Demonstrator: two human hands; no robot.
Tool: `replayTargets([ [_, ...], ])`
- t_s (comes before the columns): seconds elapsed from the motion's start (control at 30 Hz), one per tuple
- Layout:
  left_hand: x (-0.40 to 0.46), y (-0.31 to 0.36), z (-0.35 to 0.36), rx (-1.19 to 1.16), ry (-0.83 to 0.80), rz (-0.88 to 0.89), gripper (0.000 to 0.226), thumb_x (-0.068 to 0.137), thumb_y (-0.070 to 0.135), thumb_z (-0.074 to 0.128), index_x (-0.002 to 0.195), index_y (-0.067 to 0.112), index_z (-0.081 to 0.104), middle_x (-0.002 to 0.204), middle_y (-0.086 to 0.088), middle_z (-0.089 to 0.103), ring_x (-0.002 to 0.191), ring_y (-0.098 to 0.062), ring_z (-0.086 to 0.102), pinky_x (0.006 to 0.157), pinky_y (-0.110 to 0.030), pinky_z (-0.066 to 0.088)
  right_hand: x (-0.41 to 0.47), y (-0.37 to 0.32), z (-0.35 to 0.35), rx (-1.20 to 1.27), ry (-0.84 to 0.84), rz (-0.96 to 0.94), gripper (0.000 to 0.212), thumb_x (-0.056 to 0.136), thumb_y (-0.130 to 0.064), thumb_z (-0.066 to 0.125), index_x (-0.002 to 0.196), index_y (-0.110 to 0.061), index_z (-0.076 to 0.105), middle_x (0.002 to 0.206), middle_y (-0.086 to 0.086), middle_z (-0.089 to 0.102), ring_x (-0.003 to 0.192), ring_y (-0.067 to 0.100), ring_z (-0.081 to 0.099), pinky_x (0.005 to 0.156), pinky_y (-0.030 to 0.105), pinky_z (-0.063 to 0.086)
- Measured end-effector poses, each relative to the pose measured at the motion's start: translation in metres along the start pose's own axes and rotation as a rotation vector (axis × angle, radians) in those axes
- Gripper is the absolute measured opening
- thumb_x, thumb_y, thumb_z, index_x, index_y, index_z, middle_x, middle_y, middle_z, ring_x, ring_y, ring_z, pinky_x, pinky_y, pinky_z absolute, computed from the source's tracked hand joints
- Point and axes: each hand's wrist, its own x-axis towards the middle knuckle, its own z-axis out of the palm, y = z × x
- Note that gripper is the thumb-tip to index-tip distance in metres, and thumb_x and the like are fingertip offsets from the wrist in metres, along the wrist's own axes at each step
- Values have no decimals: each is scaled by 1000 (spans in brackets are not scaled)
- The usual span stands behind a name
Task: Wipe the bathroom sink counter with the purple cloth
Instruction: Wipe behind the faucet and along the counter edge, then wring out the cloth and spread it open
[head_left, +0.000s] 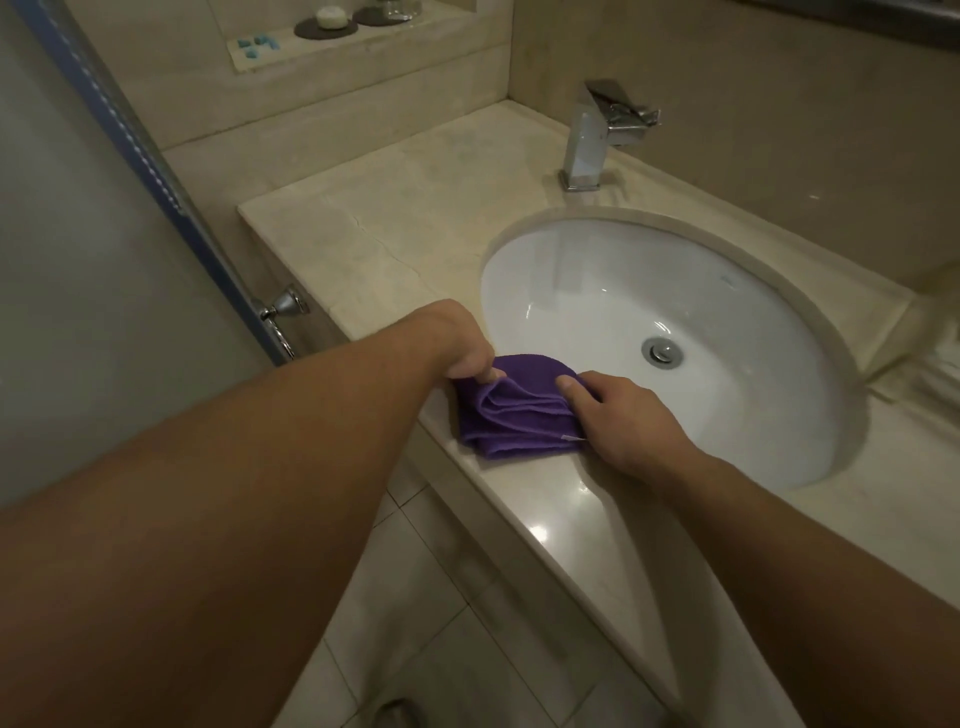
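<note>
The purple cloth (514, 410) lies bunched and folded on the front edge of the beige stone counter (384, 208), partly hanging over the rim of the white oval sink (597, 291). My left hand (465, 348) pinches the cloth's left upper corner with curled fingers. My right hand (618, 421) rests on the cloth's right side, thumb on top and fingers closed around its edge. A small white tag shows by my right hand.
A chrome faucet (597, 135) stands behind the sink. A frosted glass door (78, 270) with a chrome handle (280, 312) is at the left. A ledge at the back holds a soap (331, 16) on a dark dish. Tiled floor lies below the counter.
</note>
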Motion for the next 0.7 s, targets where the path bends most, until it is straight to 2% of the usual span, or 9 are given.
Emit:
replayTargets([
  [0.1, -14, 13, 5, 54, -48, 40, 60, 102, 49, 42, 131, -2, 56, 129, -15, 63, 119, -30, 60, 98, -32, 44, -14, 10, -10, -25, -15, -1, 41, 104, -53, 34, 100, -25, 64, 87, -5, 66, 82, 16, 59, 69, 31, 38],
  [0.17, -18, 20, 12, 50, -49, 61, 59, 99, 51, 47, 121, -1, 63, 99, -12, 69, 90, -26, 67, 90, -31, 47, -22, 16, -17, -54, -25, 9, 40, 104, -52, 36, 102, -25, 65, 86, -6, 66, 80, 13, 58, 68, 29, 40],
  [0.23, -19, 29, 18, 26, -53, 58, 60, 99, 54, 46, 115, -1, 66, 73, -7, 60, 67, -21, 59, 86, -31, 46, -28, 21, -24, -79, -34, 19, 41, 103, -52, 36, 103, -24, 66, 87, -5, 67, 82, 15, 61, 72, 32, 44],
  [0.3, -16, 35, 23, -34, -47, 38, 57, 99, 50, 49, 114, -2, 65, 82, -9, 64, 87, -26, 65, 94, -34, 47, -32, 24, -32, -121, -54, 44, 41, 104, -52, 37, 101, -23, 66, 86, -3, 67, 82, 16, 61, 74, 32, 45],
  [0.37, -9, 42, 28, -152, -56, 13, 43, 91, 40, 66, 111, 1, 67, 99, -11, 70, 106, -30, 67, 96, -38, 53, -32, 30, -40, -188, -80, 76, 44, 103, -53, 37, 97, -20, 66, 85, -1, 67, 80, 17, 61, 74, 33, 47],
  [0.47, -9, 56, 37, -249, 4, 27, 40, 83, 40, 73, 106, 7, 69, 103, -7, 69, 102, -28, 68, 82, -34, 55, -35, 39, -56, -275, -104, 150, 45, 102, -54, 39, 94, -19, 67, 87, 2, 69, 83, 20, 63, 78, 35, 52],
  [0.57, -10, 67, 48, -291, 50, 67, 47, 80, 57, 71, 89, 11, 67, 97, -6, 69, 88, -25, 62, 72, -32, 47, -43, 46, -77, -272, -52, 202, 45, 103, -52, 41, 86, -18, 65, 73, -1, 66, 70, 13, 59, 60, 26, 43],
  [0.63, -13, 75, 45, -457, 61, 89, 51, 82, 56, 71, 82, 4, 67, 89, -8, 68, 86, -25, 62, 73, -36, 49, -49, 43, -93, -200, 0, 240, 48, 103, -50, 42, 80, -14, 65, 65, -1, 63, 61, 11, 56, 53, 24, 37],
  [0.7, -21, 82, 32, -761, 61, 104, 48, 81, 49, 74, 84, 1, 68, 88, -10, 69, 88, -26, 64, 84, -41, 53, -54, 37, -108, -2, 62, 288, 53, 102, -48, 44, 80, -7, 68, 62, 8, 67, 55, 20, 61, 53, 26, 42],
])
